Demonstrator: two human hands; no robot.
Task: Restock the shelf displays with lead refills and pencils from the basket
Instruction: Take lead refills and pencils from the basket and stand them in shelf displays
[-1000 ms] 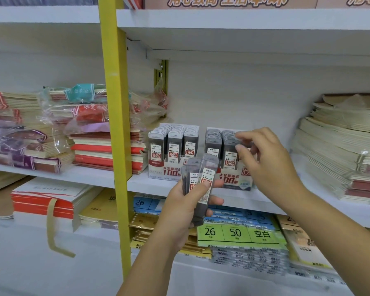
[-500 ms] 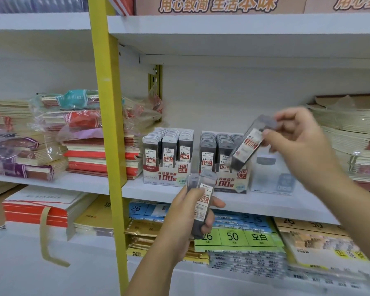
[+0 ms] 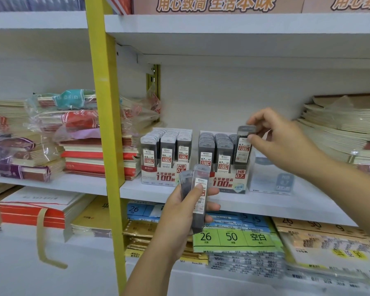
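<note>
Two display boxes of lead refills stand side by side on the middle shelf: the 0.5 box on the left, the 0.7 box on the right. My right hand pinches the top of one upright grey lead refill case, held at the rightmost column of the 0.7 box. My left hand is lower, in front of the shelf edge, gripping two more refill cases upright. No basket is in view.
A yellow upright post divides the shelving. Wrapped notebook stacks lie left of the boxes, paper stacks to the right. A pale box sits beside the 0.7 box. Loose-leaf packs fill the shelf below.
My right hand has swung the tilted refill case upright and lowered it to the right column of the 0.7 box. My left hand has stayed in place with its cases.
</note>
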